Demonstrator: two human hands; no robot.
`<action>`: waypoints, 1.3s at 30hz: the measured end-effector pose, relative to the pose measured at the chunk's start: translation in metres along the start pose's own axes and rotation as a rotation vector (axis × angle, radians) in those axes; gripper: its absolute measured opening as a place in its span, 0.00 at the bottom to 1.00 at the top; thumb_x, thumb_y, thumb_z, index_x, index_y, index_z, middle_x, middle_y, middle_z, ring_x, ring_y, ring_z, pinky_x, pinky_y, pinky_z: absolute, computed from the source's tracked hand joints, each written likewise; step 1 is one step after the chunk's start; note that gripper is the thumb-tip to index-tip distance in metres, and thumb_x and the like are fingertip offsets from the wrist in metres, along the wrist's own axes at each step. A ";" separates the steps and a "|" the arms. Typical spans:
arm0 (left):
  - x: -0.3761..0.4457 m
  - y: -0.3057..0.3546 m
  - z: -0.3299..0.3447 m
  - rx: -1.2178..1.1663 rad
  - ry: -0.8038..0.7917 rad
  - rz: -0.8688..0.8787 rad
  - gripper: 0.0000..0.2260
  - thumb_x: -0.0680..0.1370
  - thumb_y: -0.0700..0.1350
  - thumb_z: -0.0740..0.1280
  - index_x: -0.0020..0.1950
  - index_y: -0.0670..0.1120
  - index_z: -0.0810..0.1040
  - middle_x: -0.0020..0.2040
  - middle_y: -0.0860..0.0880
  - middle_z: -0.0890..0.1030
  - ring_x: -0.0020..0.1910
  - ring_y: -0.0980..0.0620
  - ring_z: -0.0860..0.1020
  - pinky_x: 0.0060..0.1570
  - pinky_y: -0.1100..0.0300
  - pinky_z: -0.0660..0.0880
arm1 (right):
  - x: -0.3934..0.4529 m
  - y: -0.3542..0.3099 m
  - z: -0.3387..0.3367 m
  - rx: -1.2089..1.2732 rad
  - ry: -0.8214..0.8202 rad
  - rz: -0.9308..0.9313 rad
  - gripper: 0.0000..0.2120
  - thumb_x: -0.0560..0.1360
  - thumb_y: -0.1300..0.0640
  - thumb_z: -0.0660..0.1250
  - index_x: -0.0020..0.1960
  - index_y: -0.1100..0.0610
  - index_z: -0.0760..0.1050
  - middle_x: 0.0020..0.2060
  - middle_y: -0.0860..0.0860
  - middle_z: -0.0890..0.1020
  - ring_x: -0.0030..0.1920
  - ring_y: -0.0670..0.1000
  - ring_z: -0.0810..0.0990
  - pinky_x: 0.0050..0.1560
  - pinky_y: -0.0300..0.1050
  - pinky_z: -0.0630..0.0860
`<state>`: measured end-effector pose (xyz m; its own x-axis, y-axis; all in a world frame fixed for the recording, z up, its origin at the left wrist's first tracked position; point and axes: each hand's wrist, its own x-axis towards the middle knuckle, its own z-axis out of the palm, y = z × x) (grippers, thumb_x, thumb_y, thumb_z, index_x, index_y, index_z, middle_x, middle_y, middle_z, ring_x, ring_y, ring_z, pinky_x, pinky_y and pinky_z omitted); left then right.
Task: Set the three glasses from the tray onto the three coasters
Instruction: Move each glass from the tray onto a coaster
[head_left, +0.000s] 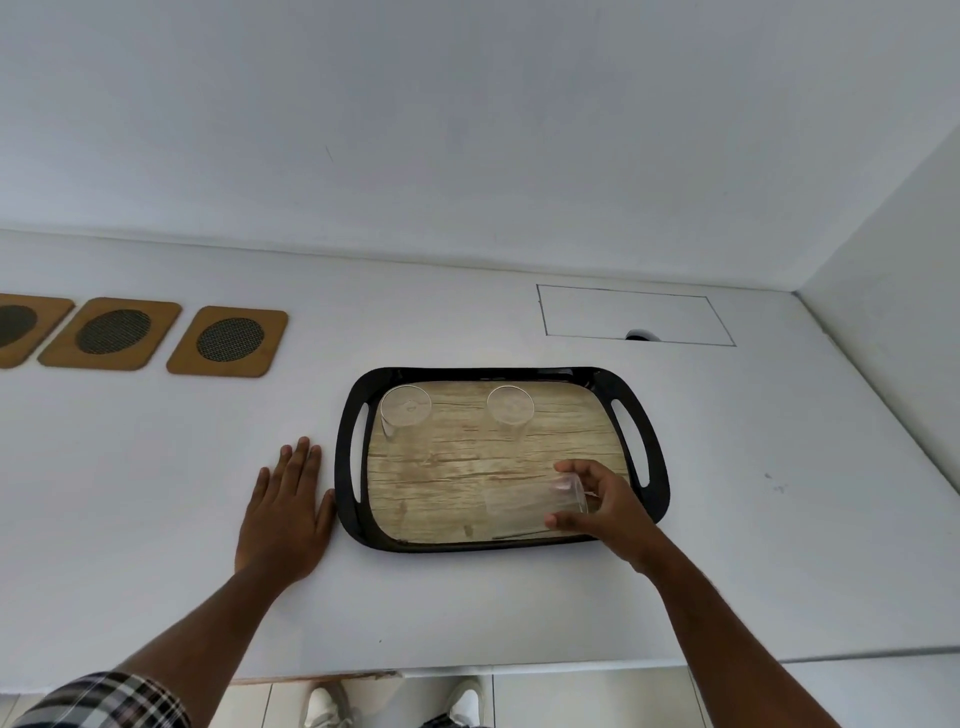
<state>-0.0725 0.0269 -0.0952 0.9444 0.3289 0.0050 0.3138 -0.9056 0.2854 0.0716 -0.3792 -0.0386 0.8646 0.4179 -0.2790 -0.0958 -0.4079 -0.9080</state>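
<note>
Right hand (597, 501) grips the near glass (535, 504), tilted above the tray (345, 457); left hand (285, 514) rests flat, empty. Level it, lift clear, avoid 2 standing glasses.

You see a white tabletop (519, 613) with a thin drawn rectangle (634, 315) at far right, a white wall (467, 130) behind, and white shoes (327, 704) on the floor below.
</note>
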 end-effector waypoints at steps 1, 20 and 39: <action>0.000 0.000 0.000 -0.002 0.002 0.001 0.35 0.79 0.61 0.41 0.82 0.43 0.52 0.83 0.45 0.52 0.82 0.47 0.49 0.80 0.47 0.51 | 0.000 0.000 -0.003 0.023 0.023 -0.009 0.41 0.54 0.44 0.88 0.65 0.46 0.79 0.59 0.48 0.85 0.62 0.47 0.83 0.62 0.46 0.82; -0.007 -0.006 0.005 -0.023 0.019 -0.017 0.35 0.80 0.61 0.43 0.82 0.43 0.52 0.82 0.45 0.53 0.82 0.47 0.49 0.79 0.46 0.52 | 0.031 -0.045 -0.025 -0.223 0.553 -0.304 0.39 0.64 0.58 0.86 0.70 0.52 0.73 0.62 0.45 0.83 0.63 0.48 0.82 0.57 0.52 0.84; 0.001 -0.007 0.007 -0.016 0.033 0.008 0.34 0.80 0.62 0.45 0.82 0.44 0.53 0.82 0.46 0.54 0.82 0.48 0.50 0.79 0.47 0.52 | 0.039 -0.042 -0.027 -0.382 0.597 -0.243 0.38 0.63 0.55 0.86 0.70 0.51 0.75 0.63 0.45 0.82 0.61 0.47 0.82 0.59 0.57 0.82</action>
<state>-0.0727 0.0315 -0.1033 0.9430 0.3306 0.0393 0.3044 -0.9039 0.3006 0.1227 -0.3679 -0.0032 0.9707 0.0646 0.2315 0.2156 -0.6594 -0.7202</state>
